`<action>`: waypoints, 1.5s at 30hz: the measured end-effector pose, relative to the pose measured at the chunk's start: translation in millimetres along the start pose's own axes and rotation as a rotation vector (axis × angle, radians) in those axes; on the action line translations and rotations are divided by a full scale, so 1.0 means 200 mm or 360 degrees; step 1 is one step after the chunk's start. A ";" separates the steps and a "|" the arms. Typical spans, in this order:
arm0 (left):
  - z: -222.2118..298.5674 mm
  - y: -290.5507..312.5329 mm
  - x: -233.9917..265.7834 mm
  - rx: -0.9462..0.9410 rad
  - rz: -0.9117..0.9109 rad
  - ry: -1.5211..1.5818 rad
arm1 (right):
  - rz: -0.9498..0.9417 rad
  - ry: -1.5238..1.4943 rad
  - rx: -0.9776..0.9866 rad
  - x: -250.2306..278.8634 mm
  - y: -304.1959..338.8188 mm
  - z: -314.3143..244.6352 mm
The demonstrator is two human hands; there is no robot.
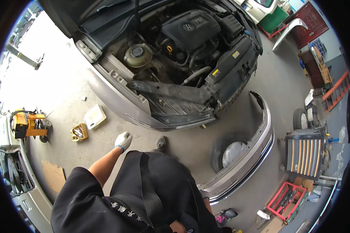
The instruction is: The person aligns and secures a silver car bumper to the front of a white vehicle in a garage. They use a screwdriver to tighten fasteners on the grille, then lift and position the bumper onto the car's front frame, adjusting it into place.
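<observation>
My left hand, in a white glove with a blue cuff, hangs out over the floor at my left. Its fingers are curled closed and nothing shows in them. Low by my right hip, my right hand is at the near end of a silver car bumper with a bright trim strip. The hand appears closed on that end, though my body and the bumper hide most of its fingers. The bumper curves away toward the car and overlaps a tyre. Ahead stands a car with its engine bay exposed and its front bumper off.
A yellow tool box and a pale case lie on the floor at left, near a yellow wheeled machine. Cardboard lies closer. At right are a slatted creeper, a red crate and a wheel.
</observation>
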State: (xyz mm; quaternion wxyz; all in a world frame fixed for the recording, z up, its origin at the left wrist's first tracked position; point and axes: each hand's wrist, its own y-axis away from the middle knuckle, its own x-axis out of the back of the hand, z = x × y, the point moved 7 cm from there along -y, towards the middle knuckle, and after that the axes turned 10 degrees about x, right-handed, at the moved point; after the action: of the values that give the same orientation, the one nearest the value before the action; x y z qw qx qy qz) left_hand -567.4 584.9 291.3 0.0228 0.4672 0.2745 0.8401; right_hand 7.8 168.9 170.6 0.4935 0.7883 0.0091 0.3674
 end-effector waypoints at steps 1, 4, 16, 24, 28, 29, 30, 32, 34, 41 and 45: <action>-0.23 0.07 -0.06 0.0155 -0.0036 -0.0154 | 0.0135 -0.0215 -0.0080 0.02 -0.05 0.00; -0.65 0.16 -0.16 0.0440 -0.0250 -0.0420 | 0.0449 0.0484 0.0605 0.12 -0.21 -0.14; -0.54 0.60 0.25 0.0327 -0.0251 0.0075 | 0.0198 -0.0922 0.0266 -0.02 -0.18 -0.56; -1.19 0.56 0.27 0.0384 -0.0168 0.0035 | 0.0501 -0.0474 0.0457 -0.20 -0.02 -0.52; -1.64 0.53 0.46 0.0486 -0.0164 0.0125 | 0.0223 -0.0962 0.0049 -0.44 0.06 -0.60; -1.79 0.51 0.52 0.0514 -0.0116 0.0185 | 0.0145 -0.1025 -0.0019 -0.51 0.09 -0.67; -1.96 0.51 0.57 0.0548 -0.0074 0.0254 | 0.0071 -0.1076 -0.0091 -0.58 0.12 -0.73; -2.26 0.53 0.68 0.0604 -0.0066 0.0358 | 0.0177 -0.1001 -0.0092 -0.72 0.21 -0.99; -2.65 0.56 0.75 0.0808 -0.0047 0.0457 | 0.0072 -0.0968 0.0050 -0.88 0.20 -1.26; -3.51 1.11 0.63 0.1426 0.0214 0.0960 | -0.0113 -0.0713 0.0518 -0.92 0.44 -2.55; -3.66 1.37 0.34 0.1746 0.0164 0.1168 | -0.0051 -0.0250 0.0755 -0.93 0.46 -3.01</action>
State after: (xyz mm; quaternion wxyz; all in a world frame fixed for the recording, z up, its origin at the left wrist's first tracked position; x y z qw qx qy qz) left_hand -1129.3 50.3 175.0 -0.3538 0.1071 0.6299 0.6831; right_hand -513.0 515.5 283.6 0.2996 0.9079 0.0694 0.2847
